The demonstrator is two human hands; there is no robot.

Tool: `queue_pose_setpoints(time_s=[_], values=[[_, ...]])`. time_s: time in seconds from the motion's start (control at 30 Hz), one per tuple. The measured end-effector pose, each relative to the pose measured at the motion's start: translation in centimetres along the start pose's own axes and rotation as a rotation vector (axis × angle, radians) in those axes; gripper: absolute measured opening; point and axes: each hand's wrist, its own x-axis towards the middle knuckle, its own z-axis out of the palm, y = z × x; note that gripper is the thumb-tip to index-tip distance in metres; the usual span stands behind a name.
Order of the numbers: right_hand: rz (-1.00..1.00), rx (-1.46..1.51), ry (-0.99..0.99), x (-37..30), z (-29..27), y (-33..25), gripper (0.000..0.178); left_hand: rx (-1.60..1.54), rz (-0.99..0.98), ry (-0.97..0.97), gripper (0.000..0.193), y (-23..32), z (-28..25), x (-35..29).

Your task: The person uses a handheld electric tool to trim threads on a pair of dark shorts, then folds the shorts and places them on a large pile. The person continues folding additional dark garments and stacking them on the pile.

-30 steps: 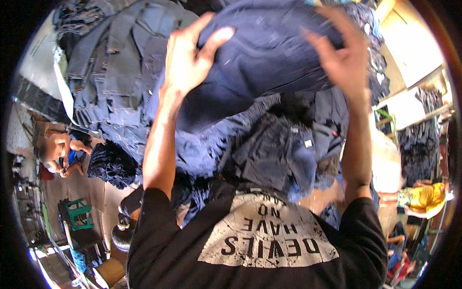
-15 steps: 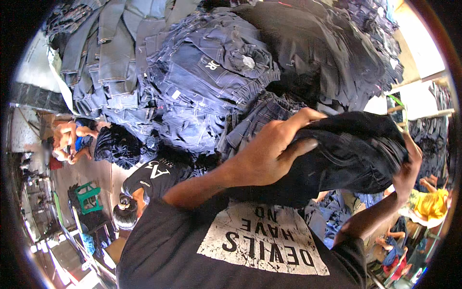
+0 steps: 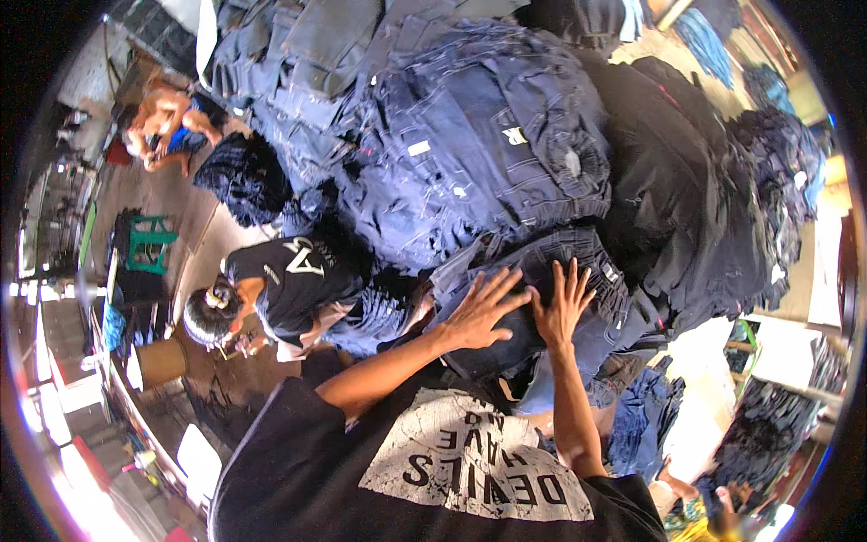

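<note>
The left hand [image 3: 479, 316] and right hand [image 3: 558, 318] rest, fingers spread wide, atop dark jeans [image 3: 540, 260], whose gathered waistband [image 3: 610, 282] lies just right of the right fingertips.

Hands [image 3: 479, 314] partly hide the dark garment [image 3: 540, 255]; the lower edge crops the wearer's shirt [image 3: 334, 479]

Dark letters [image 3: 462, 441] mark one black shirt [image 3: 298, 470], white letters [image 3: 305, 259] another shirt [image 3: 341, 266].
</note>
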Motion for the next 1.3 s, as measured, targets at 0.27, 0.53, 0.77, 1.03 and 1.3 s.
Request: queue_pose_setpoints(time_s=[0.27,0.53,0.77,1.03,1.3], values=[[0.025,0.077,0.095,8.0,-3.3,-3.5,0.064,-0.062,0.006,-0.271,0.082,-4.3,2.0,-1.1],[-0.094,0.276,0.064,27.1,0.4,-6.5,0.084,-0.566,-0.017,-0.214,0.058,-6.1,-3.7,-0.1],[-0.064,0.249,-0.008,29.0,-6.4,-4.1,0.060,-0.842,-0.258,0.176,0.044,-9.6,-11.9,0.6],[-0.735,0.089,0.249,21.8,-27.6,-15.7,0.044,-0.596,0.013,1.020,0.038,-9.5,-27.0,9.3],[-1.125,0.786,0.668,18.6,-39.5,-12.9,0.024,-0.902,0.275,0.259,0.057,-4.3,-29.5,16.3]])
